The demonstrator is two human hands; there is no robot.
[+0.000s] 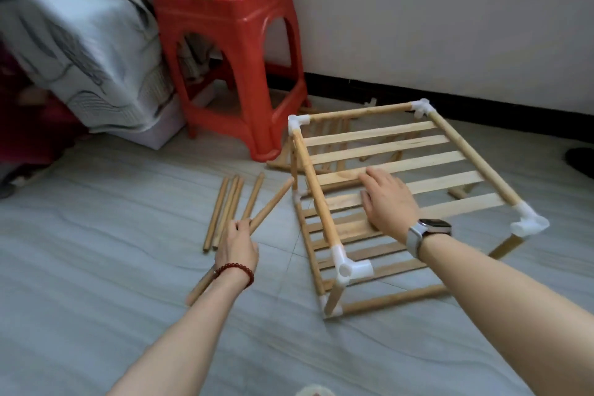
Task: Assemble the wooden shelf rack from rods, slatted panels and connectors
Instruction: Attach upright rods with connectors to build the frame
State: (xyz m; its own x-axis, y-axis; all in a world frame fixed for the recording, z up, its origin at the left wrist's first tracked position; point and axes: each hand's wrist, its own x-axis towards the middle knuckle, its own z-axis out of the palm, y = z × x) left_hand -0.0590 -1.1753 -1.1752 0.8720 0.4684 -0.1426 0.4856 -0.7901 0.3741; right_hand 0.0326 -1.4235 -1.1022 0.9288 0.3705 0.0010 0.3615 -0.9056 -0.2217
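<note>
Rack frame point(385, 190) stands on the tiled floor point(96, 267), 2 slatted tiers joined by white corner connectors point(348, 265). The right hand point(387, 202) lies flat on the upper slatted panel point(401, 151), fingers point(374, 178) straight and slightly spread, palm down. The left hand point(238, 243) has its fingers curled around 1 wooden rod point(273, 202), held slanted above the floor. Just beyond those knuckles lie 4 loose rods point(225, 209), side by side. A red plastic stool point(234, 51) stands farther off.
</note>
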